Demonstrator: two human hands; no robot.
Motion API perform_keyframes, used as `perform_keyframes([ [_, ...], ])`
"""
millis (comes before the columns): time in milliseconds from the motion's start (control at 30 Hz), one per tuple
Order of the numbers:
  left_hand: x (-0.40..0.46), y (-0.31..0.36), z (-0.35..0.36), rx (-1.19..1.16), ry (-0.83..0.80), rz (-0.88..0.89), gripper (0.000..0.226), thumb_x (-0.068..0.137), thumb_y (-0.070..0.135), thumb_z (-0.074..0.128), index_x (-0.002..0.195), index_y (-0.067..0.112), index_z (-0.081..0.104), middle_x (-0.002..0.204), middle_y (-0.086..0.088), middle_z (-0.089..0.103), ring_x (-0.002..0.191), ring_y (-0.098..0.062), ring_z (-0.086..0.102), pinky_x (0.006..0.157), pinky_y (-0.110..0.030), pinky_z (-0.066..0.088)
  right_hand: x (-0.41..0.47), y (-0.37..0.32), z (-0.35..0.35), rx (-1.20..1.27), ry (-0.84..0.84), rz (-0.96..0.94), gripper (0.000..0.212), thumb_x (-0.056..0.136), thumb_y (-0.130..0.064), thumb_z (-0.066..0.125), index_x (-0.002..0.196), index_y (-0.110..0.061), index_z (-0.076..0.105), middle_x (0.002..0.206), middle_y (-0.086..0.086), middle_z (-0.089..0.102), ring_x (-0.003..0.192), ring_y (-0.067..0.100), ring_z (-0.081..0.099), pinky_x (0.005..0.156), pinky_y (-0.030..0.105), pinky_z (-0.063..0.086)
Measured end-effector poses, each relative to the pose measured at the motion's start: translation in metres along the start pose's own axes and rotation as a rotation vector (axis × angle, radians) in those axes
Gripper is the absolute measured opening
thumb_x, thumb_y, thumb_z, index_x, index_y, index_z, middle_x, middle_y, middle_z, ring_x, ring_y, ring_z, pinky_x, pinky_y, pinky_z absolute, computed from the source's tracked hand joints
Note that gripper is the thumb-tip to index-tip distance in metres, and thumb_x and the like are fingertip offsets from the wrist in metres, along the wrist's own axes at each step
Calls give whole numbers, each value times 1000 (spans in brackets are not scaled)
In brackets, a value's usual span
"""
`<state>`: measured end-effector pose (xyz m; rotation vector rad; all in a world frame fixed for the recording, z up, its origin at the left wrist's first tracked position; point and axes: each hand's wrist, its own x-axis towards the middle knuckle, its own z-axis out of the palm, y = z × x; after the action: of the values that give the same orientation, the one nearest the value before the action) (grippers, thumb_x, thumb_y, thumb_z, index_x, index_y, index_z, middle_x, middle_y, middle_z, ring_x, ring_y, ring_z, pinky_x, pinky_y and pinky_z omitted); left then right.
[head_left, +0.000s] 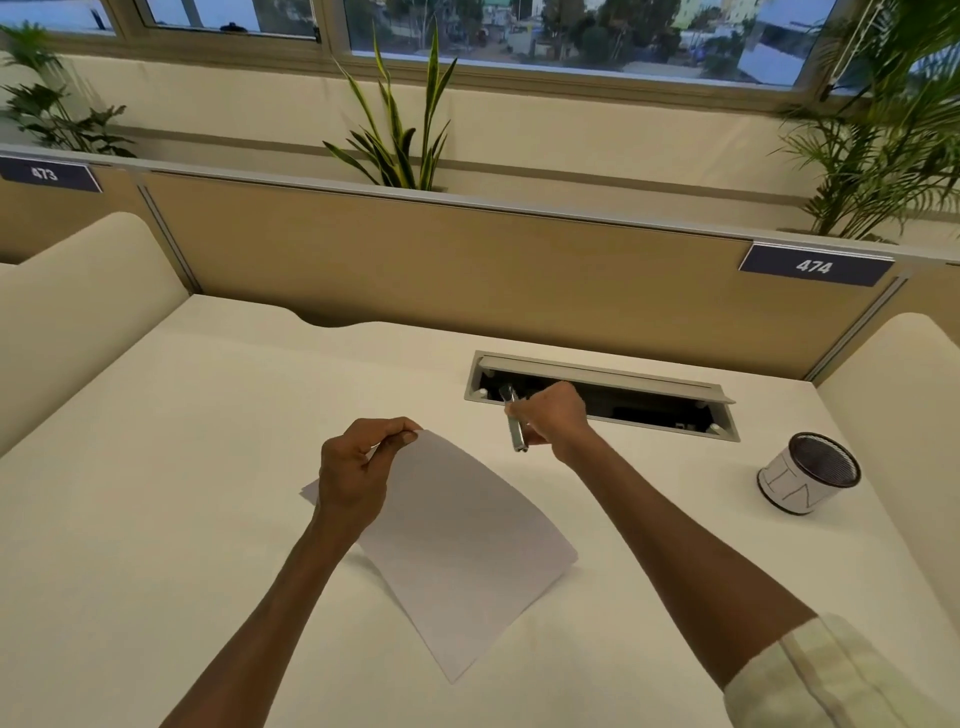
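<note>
Left grip: your left hand (353, 467) pinches the far corner of the sheet of paper (467, 545) between thumb and curled fingers, holding that corner up off the desk (208, 467).
Right grip: your right hand (553, 418) is closed round a silver pen (516, 422), with the fingers wrapped on its upper half. The barrel runs from 12 to 6 o'clock.
Paper: it is white, blank on the side you see, and slightly bowed. It stretches from your left hand toward 5 o'clock, and one corner pokes out at 9 o'clock from behind your left wrist.
Pen: it sits at 2 o'clock from the pinched corner, near the sheet but clear of it. You cannot tell whether its lower tip touches the desk.
Hands: your right hand is at 2 o'clock from your left, near but apart.
Cable hatch (597, 371): its lid is raised, and it lies just behind your right hand, running off toward 3 o'clock.
Mesh cup (808, 475): it is wrapped in white paper with hand-drawn letters, at 3 o'clock from your right hand and well apart.
Partition (467, 260): it stands at 12 o'clock, with tag 473 (44, 173) at 10 o'clock and tag 474 (814, 266) at 2 o'clock.
Snake plant (400, 140): it is at 12 o'clock, behind the partition.
</note>
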<state>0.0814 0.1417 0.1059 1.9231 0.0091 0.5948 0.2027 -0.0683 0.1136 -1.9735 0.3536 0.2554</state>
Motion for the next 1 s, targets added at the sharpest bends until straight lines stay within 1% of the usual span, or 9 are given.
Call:
perform_keyframes([
  [67,1,-8,-4,-8,5,-19,18,84,-3,64,89,11,74,92,18,71,89,-4,66,80,-10,46,9,1,20,-77,-3,0,26,74,-15,81,78,-4,58,76,11,66,67,29,72,62,38,62],
  [133,2,-15,-6,-9,9,-34,16,84,-3,64,89,9,74,95,10,71,89,-7,66,80,-11,46,17,4,39,-140,-11,-12,28,75,-13,80,72,-10,52,73,11,66,63,28,72,64,41,62],
  [333,5,-35,-9,-5,-8,-37,15,83,-3,65,88,7,75,92,7,71,88,-9,67,80,-11,47,43,16,88,-250,-12,-22,30,71,-16,78,67,-9,49,71,13,69,58,29,72,66,44,62],
  [500,9,-52,-11,-5,-19,-49,15,83,-2,65,88,8,75,91,8,71,89,-11,67,81,-13,47,59,23,121,-319,16,-44,34,72,-18,76,60,-9,46,65,7,59,68,28,70,63,36,57],
  [667,15,-65,-12,-19,-34,-46,12,82,14,65,88,12,75,92,10,72,88,-12,67,81,-17,49,71,27,145,-383,11,-58,34,72,-16,73,60,-10,42,65,4,52,68,25,58,57,32,43],
  [767,18,-69,-11,-23,-55,-42,17,83,22,64,89,11,76,90,9,73,89,-13,67,81,-18,50,77,27,154,-410,6,-63,29,73,-15,74,65,-9,47,76,9,60,75,26,61,60,30,40],
  [867,20,-73,-9,-5,-55,-43,14,83,14,64,90,9,76,89,5,73,89,-13,68,82,-21,51,79,25,159,-457,5,-77,23,77,-16,74,73,-7,54,89,13,69,86,29,67,62,28,40],
  [933,20,-74,-8,8,-60,-44,14,83,13,63,90,9,76,90,4,73,89,-13,67,83,-21,51,80,25,162,-474,15,-74,32,77,-13,73,62,-10,46,84,13,68,86,29,68,62,27,40],
  [1000,21,-74,-6,11,-61,-45,14,83,13,64,90,9,76,89,7,73,89,-12,67,83,-20,51,81,25,163,-487,17,-69,37,78,-13,72,58,-13,41,75,10,65,81,28,67,62,27,41],
])
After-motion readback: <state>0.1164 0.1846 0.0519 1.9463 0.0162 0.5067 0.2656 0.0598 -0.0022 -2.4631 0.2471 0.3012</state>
